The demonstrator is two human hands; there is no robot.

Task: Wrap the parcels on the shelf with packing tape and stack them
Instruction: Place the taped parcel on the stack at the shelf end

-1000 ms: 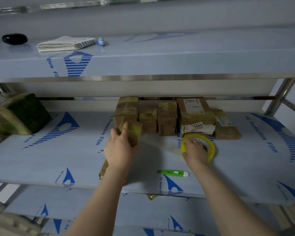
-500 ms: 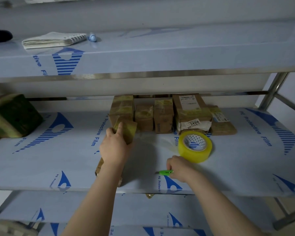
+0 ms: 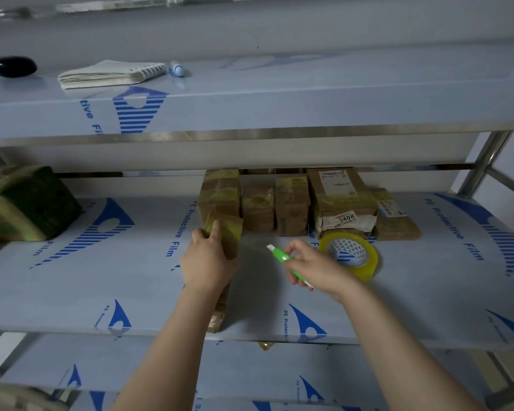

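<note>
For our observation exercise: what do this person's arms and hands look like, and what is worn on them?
The left forearm and right forearm are bare down to the frame's lower edge: no sleeves show. The left hand and right hand wear no gloves; no watch, ring or wristband is visible.

The single head-worn camera looked forward and slightly downward, from close in front, at the steel middle shelf (image 3: 131,277) covered in pale protective film with blue print. Above that shelf the film-covered upper shelf (image 3: 309,93) showed its top; below it, a lower shelf (image 3: 250,369) filled the frame's bottom.
</note>
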